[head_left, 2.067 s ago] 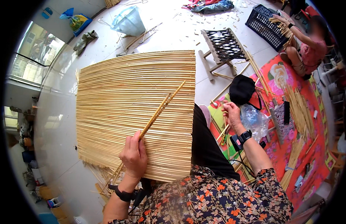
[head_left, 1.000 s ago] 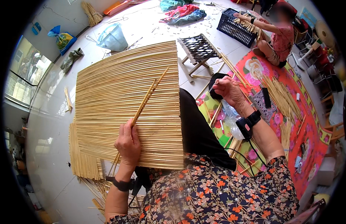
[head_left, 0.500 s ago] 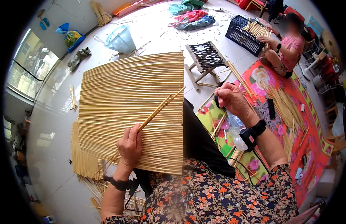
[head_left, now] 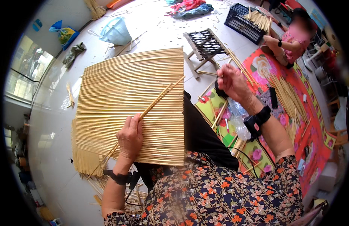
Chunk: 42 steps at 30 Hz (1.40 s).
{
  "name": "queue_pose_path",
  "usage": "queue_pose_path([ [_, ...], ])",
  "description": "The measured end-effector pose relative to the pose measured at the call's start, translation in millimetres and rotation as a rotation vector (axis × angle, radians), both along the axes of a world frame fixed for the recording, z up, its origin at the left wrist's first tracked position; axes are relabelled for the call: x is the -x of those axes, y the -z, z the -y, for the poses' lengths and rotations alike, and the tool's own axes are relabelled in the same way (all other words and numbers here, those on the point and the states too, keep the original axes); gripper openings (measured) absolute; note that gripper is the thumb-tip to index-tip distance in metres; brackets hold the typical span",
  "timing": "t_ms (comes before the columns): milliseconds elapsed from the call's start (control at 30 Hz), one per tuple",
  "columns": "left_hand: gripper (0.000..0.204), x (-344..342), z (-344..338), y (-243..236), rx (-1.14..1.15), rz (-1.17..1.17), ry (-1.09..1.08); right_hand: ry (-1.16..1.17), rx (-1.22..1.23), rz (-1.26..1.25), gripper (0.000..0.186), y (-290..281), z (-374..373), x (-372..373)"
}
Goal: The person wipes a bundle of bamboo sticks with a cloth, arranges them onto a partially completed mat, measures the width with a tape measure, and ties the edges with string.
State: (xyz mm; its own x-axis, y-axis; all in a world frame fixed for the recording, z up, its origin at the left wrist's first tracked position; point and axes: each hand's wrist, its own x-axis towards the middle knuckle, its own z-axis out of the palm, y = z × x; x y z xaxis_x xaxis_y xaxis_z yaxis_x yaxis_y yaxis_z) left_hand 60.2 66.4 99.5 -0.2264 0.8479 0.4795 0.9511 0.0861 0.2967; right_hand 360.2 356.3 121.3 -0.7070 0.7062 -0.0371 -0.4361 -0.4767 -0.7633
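A wide mat of pale reed sticks (head_left: 125,79) lies slanted across my lap, over dark trousers (head_left: 202,139). My left hand (head_left: 129,137) is closed round a few loose reed sticks (head_left: 159,98) laid diagonally over the mat, its fingers resting on the mat's surface. My right hand (head_left: 232,83) is raised beyond the mat's right edge, fingers pinched on something thin and pale that I cannot make out. Just below it are a black cloth item (head_left: 219,88) and a crumpled clear plastic bag (head_left: 242,128).
A red flowered ground sheet (head_left: 306,162) with reed bundles (head_left: 287,98) is at right. Ahead stand a folding stool (head_left: 204,45), a blue bag (head_left: 114,34) and a black crate (head_left: 238,30) of sticks, beside a seated co-worker (head_left: 295,41). More reeds (head_left: 87,162) lie at lower left.
Over two seconds my right hand has risen from beside the mat to higher up, still pinched. My left hand keeps its grip. The co-worker's hands have moved down from the crate's far part.
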Motion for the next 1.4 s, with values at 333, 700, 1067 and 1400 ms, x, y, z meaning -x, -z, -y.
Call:
queue_pose_path([
  [333, 0.023, 0, -3, 18, 0.009, -0.012, 0.03, 0.505, -0.43, 0.036, 0.007, -56, -121, -80],
  [700, 0.024, 2, -5, 9, 0.011, 0.0, 0.052, 0.272, -0.458, 0.689, 0.023, 30, -36, -11],
  [1067, 0.025, 1, -3, 2, 0.036, 0.022, 0.067, -0.223, -0.003, 0.43, 0.04, 38, 5, 121],
  [1400, 0.019, 33, -45, -6, 0.04, -0.032, 0.241, 0.023, 0.085, 0.26, 0.032, 60, 26, 72],
])
